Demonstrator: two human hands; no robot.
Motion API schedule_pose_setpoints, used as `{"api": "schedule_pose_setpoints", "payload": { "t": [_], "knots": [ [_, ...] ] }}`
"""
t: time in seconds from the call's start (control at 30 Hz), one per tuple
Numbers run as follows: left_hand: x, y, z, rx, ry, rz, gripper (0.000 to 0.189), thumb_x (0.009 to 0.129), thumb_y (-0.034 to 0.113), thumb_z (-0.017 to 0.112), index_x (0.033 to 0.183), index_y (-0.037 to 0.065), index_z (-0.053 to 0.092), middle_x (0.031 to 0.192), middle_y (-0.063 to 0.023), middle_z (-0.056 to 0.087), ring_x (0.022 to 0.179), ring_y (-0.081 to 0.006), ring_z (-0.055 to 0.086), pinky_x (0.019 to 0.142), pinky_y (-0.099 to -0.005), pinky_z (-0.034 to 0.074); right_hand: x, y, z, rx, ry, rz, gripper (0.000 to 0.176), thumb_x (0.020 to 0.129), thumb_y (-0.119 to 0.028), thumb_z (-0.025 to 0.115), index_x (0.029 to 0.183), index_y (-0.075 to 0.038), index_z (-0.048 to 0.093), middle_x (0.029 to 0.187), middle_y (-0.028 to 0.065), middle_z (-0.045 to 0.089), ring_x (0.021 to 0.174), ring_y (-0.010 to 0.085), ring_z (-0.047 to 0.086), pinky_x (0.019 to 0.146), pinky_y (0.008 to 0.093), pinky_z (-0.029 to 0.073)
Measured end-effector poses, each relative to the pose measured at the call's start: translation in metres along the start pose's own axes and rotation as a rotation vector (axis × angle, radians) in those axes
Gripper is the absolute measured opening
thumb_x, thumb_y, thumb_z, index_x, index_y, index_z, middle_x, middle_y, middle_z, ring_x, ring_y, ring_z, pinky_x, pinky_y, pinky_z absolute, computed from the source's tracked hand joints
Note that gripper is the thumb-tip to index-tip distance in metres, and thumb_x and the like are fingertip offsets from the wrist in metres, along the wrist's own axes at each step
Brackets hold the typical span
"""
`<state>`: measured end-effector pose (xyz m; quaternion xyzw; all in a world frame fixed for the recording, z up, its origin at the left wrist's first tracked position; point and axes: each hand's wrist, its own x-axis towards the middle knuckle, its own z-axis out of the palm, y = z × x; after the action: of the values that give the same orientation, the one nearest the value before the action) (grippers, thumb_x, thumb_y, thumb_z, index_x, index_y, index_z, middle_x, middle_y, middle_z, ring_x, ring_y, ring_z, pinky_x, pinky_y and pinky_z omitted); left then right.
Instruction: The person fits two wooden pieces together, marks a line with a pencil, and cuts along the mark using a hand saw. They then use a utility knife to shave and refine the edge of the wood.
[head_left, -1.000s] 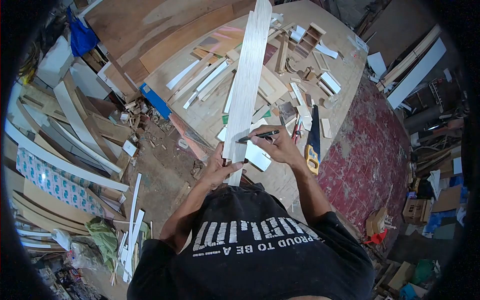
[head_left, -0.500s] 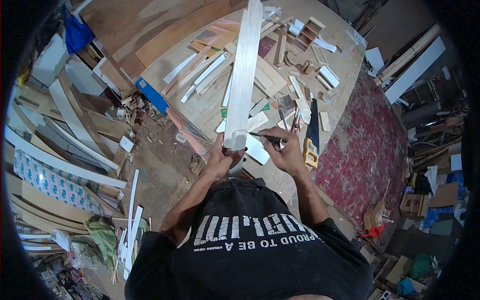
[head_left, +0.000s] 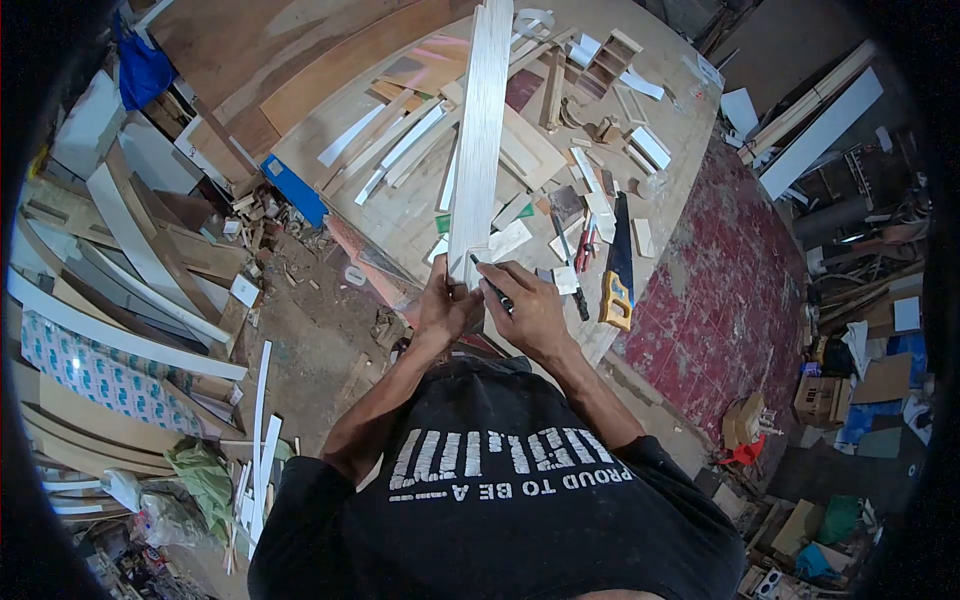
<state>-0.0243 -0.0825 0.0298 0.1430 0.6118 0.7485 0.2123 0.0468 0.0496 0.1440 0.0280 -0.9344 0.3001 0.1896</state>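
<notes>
A long pale wooden board [head_left: 478, 150] runs from my hands away over the workbench. My left hand [head_left: 445, 308] grips its near end from the left side, thumb and fingers around the edge. On the other side, my right hand [head_left: 527, 308] is closed around a dark pen [head_left: 505, 300], its tip close over the board's face near a pencil-like line. Right of that hand lie a chisel-like tool with a black handle [head_left: 581, 304] and a handsaw [head_left: 618, 280] with a yellow handle.
The workbench [head_left: 680, 110] carries wood strips, offcuts, red-handled pliers [head_left: 584, 250] and a small wooden box frame [head_left: 610, 60]. Curved panels [head_left: 130, 320] stack up at the left. Red flooring [head_left: 710, 300] lies right of the bench, with cartons [head_left: 822, 400] beyond.
My right hand has moved left, up against the board, and the pen has turned from lying nearly sideways to pointing up and left. The board has shifted slightly left; my left hand still grips it.
</notes>
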Motion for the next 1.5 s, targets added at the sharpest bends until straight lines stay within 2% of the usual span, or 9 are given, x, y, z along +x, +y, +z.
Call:
{"api": "schedule_pose_setpoints", "payload": {
  "t": [0.37, 0.57, 0.67, 0.73, 0.93, 1.17, 1.37, 1.43, 1.5],
  "knots": [
    [-0.001, 0.005, -0.001, 0.05, 0.026, -0.101, 0.054, 0.087, -0.009, 0.063, 0.134, 0.009, 0.042, 0.107, -0.0037, 0.06, 0.095, -0.0125, 0.056, 0.085, -0.0294, 0.049, 0.001, -0.009, 0.018, -0.156, 0.007, -0.049, 0.025, 0.089, -0.011, 0.067, 0.113, -0.003, 0.067, 0.096, 0.0124, 0.067, 0.076, 0.0318, 0.069, 0.065, 0.0415, 0.057],
    [-0.003, 0.019, 0.001, 0.103, -0.016, 0.264, 0.047, 0.09, -0.008, 0.06, 0.132, 0.008, 0.044, 0.113, -0.0058, 0.063, 0.102, -0.0141, 0.061, 0.086, -0.0289, 0.051, -0.014, -0.016, 0.022, -0.144, -0.145, -0.04, 0.03, 0.089, -0.015, 0.063, 0.115, 0.001, 0.062, 0.092, 0.0158, 0.062, 0.076, 0.0356, 0.069, 0.066, 0.0454, 0.057],
    [-0.004, 0.016, 0.001, 0.146, 0.0, 0.258, 0.047, 0.09, -0.009, 0.059, 0.132, 0.006, 0.044, 0.113, -0.0065, 0.062, 0.102, -0.0145, 0.06, 0.085, -0.0293, 0.051, -0.003, -0.016, 0.018, -0.108, -0.104, -0.037, 0.03, 0.09, -0.015, 0.063, 0.115, 0.001, 0.062, 0.094, 0.0163, 0.063, 0.078, 0.0355, 0.068, 0.066, 0.0455, 0.057],
    [-0.008, 0.015, 0.001, -0.032, 0.01, -0.065, 0.048, 0.089, -0.011, 0.058, 0.132, 0.006, 0.044, 0.112, -0.0074, 0.061, 0.106, -0.015, 0.059, 0.089, -0.0296, 0.051, 0.006, -0.015, 0.014, -0.086, -0.029, 0.002, 0.024, 0.089, -0.01, 0.064, 0.11, 0.0, 0.066, 0.096, 0.0152, 0.066, 0.079, 0.0349, 0.069, 0.068, 0.0431, 0.057],
    [-0.006, 0.018, 0.003, 0.041, 0.009, 0.224, 0.048, 0.088, -0.012, 0.057, 0.13, 0.007, 0.045, 0.111, -0.0057, 0.061, 0.101, -0.0108, 0.059, 0.083, -0.0273, 0.05, -0.012, -0.015, 0.02, -0.077, -0.101, -0.054, 0.025, 0.089, -0.012, 0.063, 0.111, 0.001, 0.064, 0.098, 0.0168, 0.063, 0.079, 0.0364, 0.068, 0.066, 0.0459, 0.056],
    [-0.006, 0.007, 0.0, -0.03, 0.005, -0.003, 0.045, 0.089, -0.012, 0.056, 0.129, 0.007, 0.046, 0.112, -0.0062, 0.061, 0.104, -0.0148, 0.06, 0.089, -0.0291, 0.049, -0.001, -0.018, 0.013, -0.059, -0.015, 0.008, 0.022, 0.089, -0.007, 0.065, 0.11, 0.0, 0.066, 0.097, 0.0158, 0.067, 0.081, 0.0364, 0.069, 0.069, 0.0441, 0.057],
    [-0.006, 0.024, -0.001, 0.227, 0.015, 0.323, 0.046, 0.089, -0.007, 0.064, 0.129, 0.008, 0.046, 0.114, -0.0046, 0.062, 0.098, -0.0107, 0.059, 0.086, -0.028, 0.049, -0.015, -0.019, 0.016, -0.026, -0.106, 0.029, 0.018, 0.088, -0.005, 0.064, 0.106, 0.0, 0.067, 0.091, 0.016, 0.067, 0.078, 0.0361, 0.069, 0.064, 0.0422, 0.055],
    [-0.009, 0.029, 0.0, -0.047, -0.023, -0.1, 0.048, 0.089, -0.004, 0.068, 0.129, 0.006, 0.046, 0.115, -0.0059, 0.062, 0.098, -0.0103, 0.061, 0.088, -0.0285, 0.05, -0.002, -0.007, 0.001, 0.208, 0.212, -0.135, 0.013, 0.09, -0.005, 0.062, 0.1, 0.002, 0.065, 0.088, 0.0129, 0.066, 0.072, 0.0276, 0.066, 0.061, 0.0371, 0.052],
    [-0.011, 0.042, 0.002, -0.109, -0.027, -0.132, 0.049, 0.089, -0.003, 0.07, 0.13, 0.006, 0.045, 0.115, -0.0068, 0.062, 0.099, -0.0112, 0.062, 0.086, -0.0288, 0.052, 0.008, 0.006, -0.016, 0.2, 0.354, 0.042, 0.015, 0.091, -0.012, 0.065, 0.096, 0.002, 0.062, 0.084, 0.0123, 0.062, 0.071, 0.0269, 0.061, 0.066, 0.0344, 0.049]
  ]
}}
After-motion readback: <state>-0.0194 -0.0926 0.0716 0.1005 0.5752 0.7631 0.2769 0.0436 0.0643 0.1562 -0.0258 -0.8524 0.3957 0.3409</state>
